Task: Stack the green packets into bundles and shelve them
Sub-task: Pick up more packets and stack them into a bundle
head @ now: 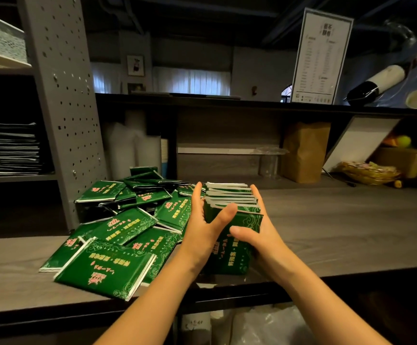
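— Dim storeroom, grey wood-grain worktop [352, 220]. Where is the bundle [231, 195]?

— Standing on edge near the worktop's front edge, just right of the loose heap [127, 220] of green packets. The left hand [202, 220] and right hand [259, 227] press its two sides, fingers straight, thumbs laid across the front face.

— How will it handle?

— Light, I'd judge, but slippery. The packets are thin, flat, glossy foil with silver crimped edges, and they give a little. Squeezed at the side edges only, the middle ones could slide out or the row could bow.

— So where should it be held?

— Across the front and back faces, so the pressure runs through the whole stack.

— And where does it go?

— Probably the left shelf [10, 148] beside the perforated grey upright [65, 95], where flat dark stacks already lie.
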Motion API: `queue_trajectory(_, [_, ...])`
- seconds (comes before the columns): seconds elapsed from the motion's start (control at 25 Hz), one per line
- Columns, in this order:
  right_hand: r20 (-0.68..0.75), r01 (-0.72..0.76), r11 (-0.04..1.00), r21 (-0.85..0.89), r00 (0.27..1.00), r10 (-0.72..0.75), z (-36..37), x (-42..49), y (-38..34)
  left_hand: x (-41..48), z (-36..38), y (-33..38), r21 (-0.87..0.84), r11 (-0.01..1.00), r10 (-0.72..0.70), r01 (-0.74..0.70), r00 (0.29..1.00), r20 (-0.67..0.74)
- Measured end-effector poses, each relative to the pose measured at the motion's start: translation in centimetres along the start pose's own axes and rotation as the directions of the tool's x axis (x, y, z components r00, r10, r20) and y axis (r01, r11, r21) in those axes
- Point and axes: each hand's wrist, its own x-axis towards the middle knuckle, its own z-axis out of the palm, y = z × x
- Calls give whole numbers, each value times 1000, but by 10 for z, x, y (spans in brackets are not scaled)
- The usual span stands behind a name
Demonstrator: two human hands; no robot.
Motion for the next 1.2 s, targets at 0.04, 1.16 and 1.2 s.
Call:
queue_trajectory(0.04, [-1, 4, 1000, 2, 1000, -4, 1, -1, 1, -2, 0, -2, -15, 1000, 19, -19, 1000, 0])
queue_trajectory(1.16, [-7, -96, 961, 260, 995, 101, 91, 24, -70, -12, -55, 56, 415, 876, 258, -248, 966, 31])
queue_trajectory(1.2, [0, -114, 956, 270, 993, 118, 100, 27, -71, -14, -63, 63, 433, 867, 256, -248, 966, 42])
